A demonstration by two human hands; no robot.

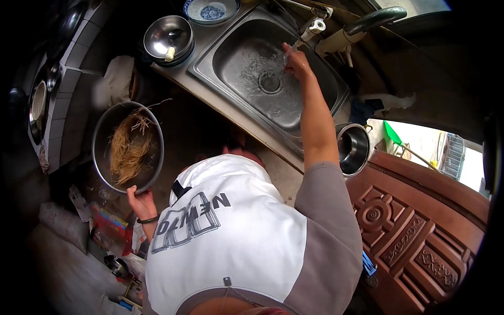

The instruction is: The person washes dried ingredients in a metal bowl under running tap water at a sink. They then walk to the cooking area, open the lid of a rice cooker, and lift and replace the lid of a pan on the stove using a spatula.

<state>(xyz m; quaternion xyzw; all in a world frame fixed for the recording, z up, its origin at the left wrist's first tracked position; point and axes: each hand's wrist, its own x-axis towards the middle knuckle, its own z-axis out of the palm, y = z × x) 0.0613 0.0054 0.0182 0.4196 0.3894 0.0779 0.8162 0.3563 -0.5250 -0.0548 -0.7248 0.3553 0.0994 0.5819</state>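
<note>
My left hand (pixel 140 203) is closed on the rim of a round metal basin (pixel 98 165), holding it tilted off to the left of my body. Inside the basin lies a tangled bundle of thin, yellowish-brown roots or straw (pixel 127 149); I cannot tell which. A few strands stick out over its upper right edge. Over the stainless steel sink (pixel 239 102), my right hand (pixel 297 63) reaches into the water below the tap (pixel 316 25). Its fingers are partly stretched out, with nothing seen in them. Water splashes around the drain (pixel 270 82).
Stacked metal bowls (pixel 157 39) with a light-handled utensil stand left of the sink, near a blue-and-white bowl (pixel 202 11). A metal pot (pixel 353 152) sits at the sink's right end. Beside it is a carved brown door (pixel 404 226). Clutter (pixel 113 223) lies at lower left.
</note>
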